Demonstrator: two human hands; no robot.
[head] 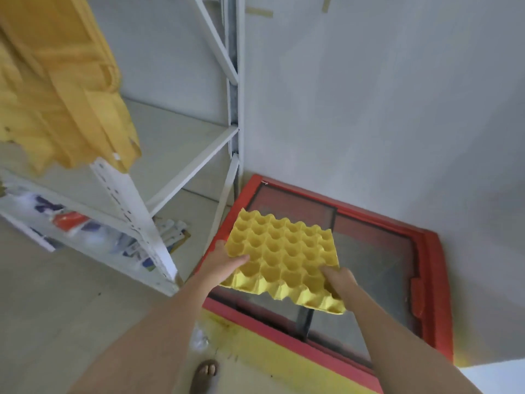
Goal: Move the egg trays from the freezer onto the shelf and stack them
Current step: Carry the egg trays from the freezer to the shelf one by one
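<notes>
Shelf post [133,223] seemingly beside egg tray [284,260]

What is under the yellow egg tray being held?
Under the egg tray, gripped by the left hand and right hand, is the freezer with its glass lid; the glass directly beneath is hidden.

Readable text: none in the head view.
Packets [85,228] on the lower level of the shelf [181,155]: blue and orange printing, blurred, no letters made out.
Leaflets [173,231] on the floor just beside the shelf's front post: coloured print, too small to read.
Egg tray [284,251]: no marking.
Freezer [431,280] right of the shelf: red frame, no label legible.
</notes>
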